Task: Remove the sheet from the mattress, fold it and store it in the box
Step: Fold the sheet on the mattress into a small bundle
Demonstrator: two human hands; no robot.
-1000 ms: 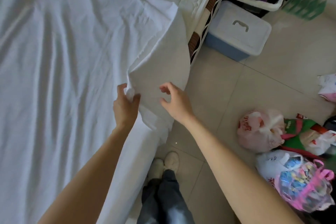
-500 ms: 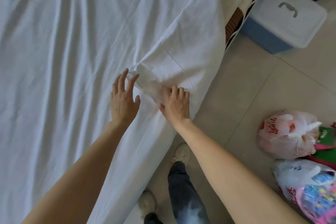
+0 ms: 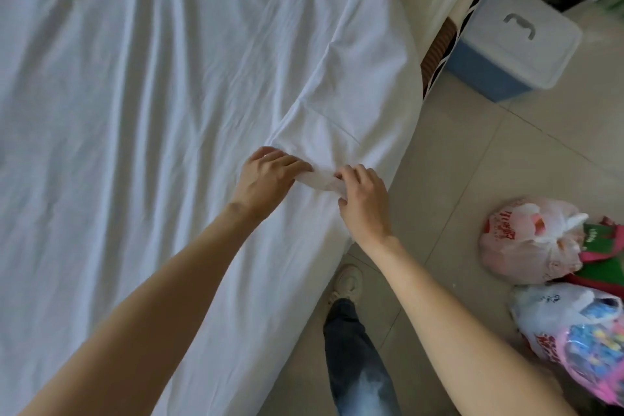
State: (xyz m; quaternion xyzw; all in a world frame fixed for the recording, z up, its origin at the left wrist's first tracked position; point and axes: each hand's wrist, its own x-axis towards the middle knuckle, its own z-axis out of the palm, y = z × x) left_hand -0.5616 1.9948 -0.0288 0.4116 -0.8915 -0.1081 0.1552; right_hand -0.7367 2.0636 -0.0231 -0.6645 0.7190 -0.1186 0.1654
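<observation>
White creased sheet [image 3: 162, 84], edge bunched.

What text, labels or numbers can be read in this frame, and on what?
Nothing is clearly legible.
Pink plastic bag: red print near its top, too blurred to read.
White plastic bag: dark characters on top and red print low on its side, both too blurred to read.
Box lid: only a moulded handle, no text.
Sheet: no print.
</observation>
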